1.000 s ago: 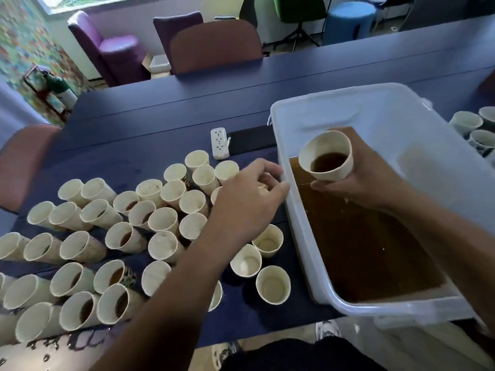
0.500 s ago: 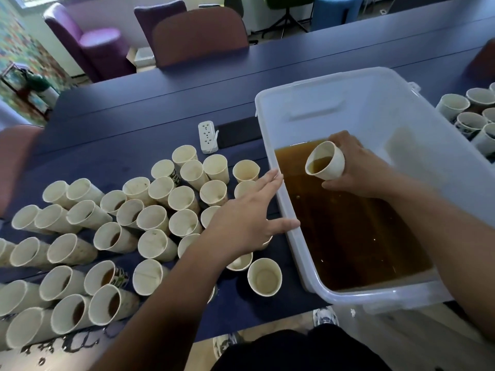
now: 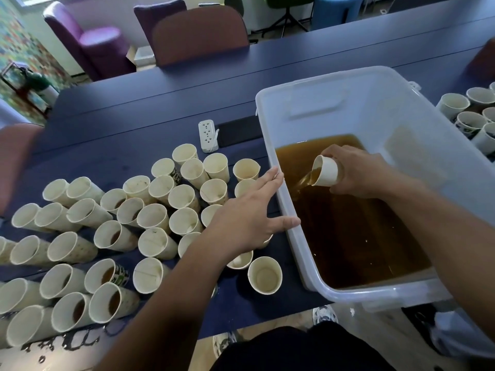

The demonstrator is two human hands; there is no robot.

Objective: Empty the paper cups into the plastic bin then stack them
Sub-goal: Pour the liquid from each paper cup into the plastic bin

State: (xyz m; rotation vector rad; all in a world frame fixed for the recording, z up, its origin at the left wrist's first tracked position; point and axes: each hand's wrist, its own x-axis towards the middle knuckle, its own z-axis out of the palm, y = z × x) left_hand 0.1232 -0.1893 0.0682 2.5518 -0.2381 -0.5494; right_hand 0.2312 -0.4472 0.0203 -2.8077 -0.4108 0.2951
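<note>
The dark blue table (image 3: 150,108) carries crowded paper cups (image 3: 158,218) at left, a white power strip (image 3: 207,135) far, and a plastic bin (image 3: 284,183) at right.

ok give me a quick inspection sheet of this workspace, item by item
surface: dark blue table, brown spill marks at its near left edge.
job's things: tilted paper cup pouring brown liquid into the plastic bin, which already holds brown liquid; many upright cups left of the bin, some with liquid; more cups at far right.
clutter: white power strip beside a black flat item.
grips: right hand holds the pouring cup; left hand open, thumb at the bin's rim.
cables: nothing seen.
surroundings: purple armchair, brown chair.
</note>
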